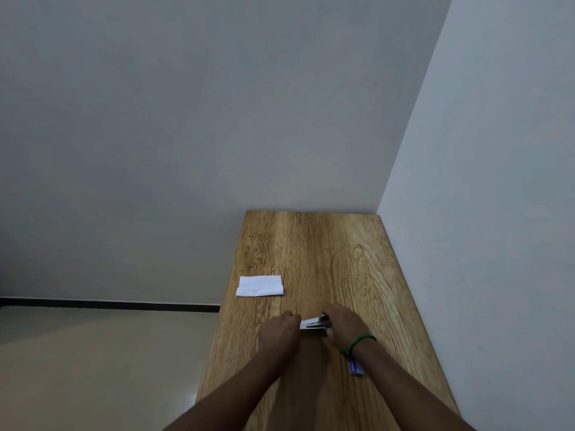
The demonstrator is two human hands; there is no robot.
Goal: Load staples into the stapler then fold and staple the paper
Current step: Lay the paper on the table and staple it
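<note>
A silver and dark stapler (314,323) is held between both hands above the middle of the wooden table (326,244). My right hand (343,326) grips its right end, fingers curled round the body. My left hand (280,332) is curled at its left end; whether it pinches the stapler or something small there is hidden. A folded white paper (259,286) lies flat near the table's left edge, beyond my left hand. A small blue and white packet (355,367) shows under my right wrist, mostly hidden.
The table stands in a corner, with grey walls behind and to the right. Its left edge drops to a beige floor (93,368). A green band (357,343) is on my right wrist.
</note>
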